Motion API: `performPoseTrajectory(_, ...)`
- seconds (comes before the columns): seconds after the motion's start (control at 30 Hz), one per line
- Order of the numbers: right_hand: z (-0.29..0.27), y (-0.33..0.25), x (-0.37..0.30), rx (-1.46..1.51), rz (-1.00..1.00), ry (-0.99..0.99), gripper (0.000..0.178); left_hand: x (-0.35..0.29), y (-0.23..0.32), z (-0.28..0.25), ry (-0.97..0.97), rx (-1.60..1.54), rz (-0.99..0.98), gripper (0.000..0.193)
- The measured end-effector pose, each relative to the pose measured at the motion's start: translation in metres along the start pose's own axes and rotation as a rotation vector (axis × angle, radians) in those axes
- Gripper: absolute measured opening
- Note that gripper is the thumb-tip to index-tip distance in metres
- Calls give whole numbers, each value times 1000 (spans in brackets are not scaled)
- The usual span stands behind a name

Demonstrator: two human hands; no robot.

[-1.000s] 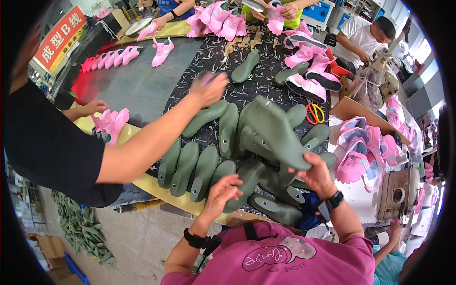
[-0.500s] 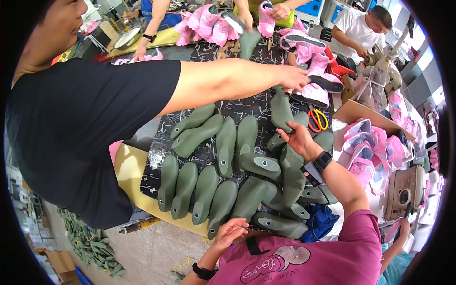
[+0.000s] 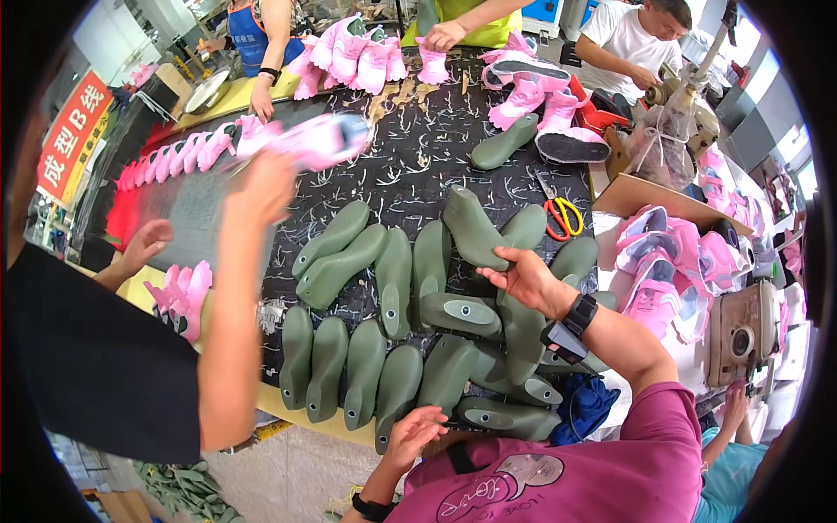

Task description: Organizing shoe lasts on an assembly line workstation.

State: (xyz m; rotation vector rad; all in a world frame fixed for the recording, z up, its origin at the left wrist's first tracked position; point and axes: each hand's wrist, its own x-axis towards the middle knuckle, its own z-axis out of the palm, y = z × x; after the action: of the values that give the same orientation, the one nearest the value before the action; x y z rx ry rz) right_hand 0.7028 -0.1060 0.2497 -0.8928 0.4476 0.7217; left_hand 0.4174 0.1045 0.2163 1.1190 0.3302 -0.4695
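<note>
Pink shoe smeared by motion blur, co-worker's hand blurred too, lower green lasts partly covered by the wearer's arm

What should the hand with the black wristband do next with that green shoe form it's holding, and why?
Probably lower the green last that the right hand grips and lay it beside the others. It sits tilted above the heap, while the other lasts lie side by side in rows on the table. The left hand is open at the near edge, free to steady them.

Bright, even daylight; fisheye bends the dark-rimmed edges, and a raised pink shoe is motion-blurred.
</note>
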Motion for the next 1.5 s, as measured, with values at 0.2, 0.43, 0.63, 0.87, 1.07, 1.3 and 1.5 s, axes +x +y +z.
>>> performPoseTrajectory(0.2, 6, -38, 61, -36, -228, -146, 35, 2, -7, 1, 14, -18, -26, 35)
performPoseTrajectory(0.43, 0, -120, 114, -1075, -453, 111, 55, 4, -18, 5, 73, 161, -17, 30)
performPoseTrajectory(0.63, -83, -196, 173, -1300, -734, 595, 66, 8, -9, -3, 149, 67, -175, 25)
performPoseTrajectory(0.87, -124, -207, 183, -1086, -569, 496, 73, 13, -5, -2, 279, 16, -254, 21)
performPoseTrajectory(1.07, -135, -173, 168, -1395, -858, 697, 41, 19, 5, 3, 277, 40, -230, 20)
performPoseTrajectory(1.3, -111, -148, 58, -533, -751, 123, 14, 12, -5, 6, 215, 116, -153, 23)
performPoseTrajectory(1.5, -63, -120, -12, -313, -511, -285, 17, 7, -21, 7, 215, 211, 62, 22)
